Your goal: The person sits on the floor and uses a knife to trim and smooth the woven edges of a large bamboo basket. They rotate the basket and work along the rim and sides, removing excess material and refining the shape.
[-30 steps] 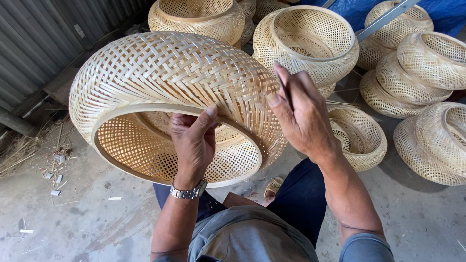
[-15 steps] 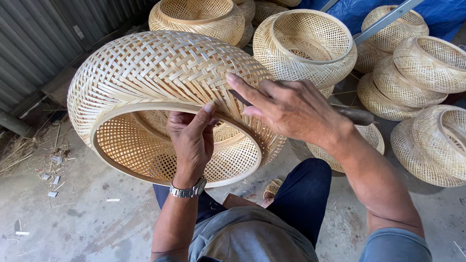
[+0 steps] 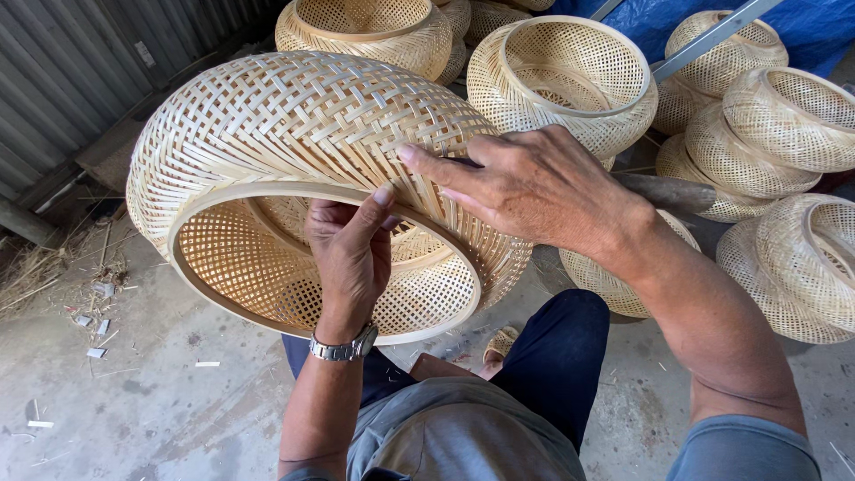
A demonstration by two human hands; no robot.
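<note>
Concrete floor with baskets and scraps

The grey floor [image 3: 178, 419] carries a cluster of woven baskets [image 3: 784, 267] at the right and rear, some stacked. At the left lie straw [image 3: 36, 267] and small pale offcuts [image 3: 93, 325]; thin splinters [image 3: 207, 363] are scattered nearer the middle.

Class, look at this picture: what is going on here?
A seated person holds a large woven basket tipped on its side. The left hand grips its rim from inside, thumb on the hoop. The right hand lies flat on the outer weave, with a dark tool handle behind it. More baskets sit on the floor behind.
</note>
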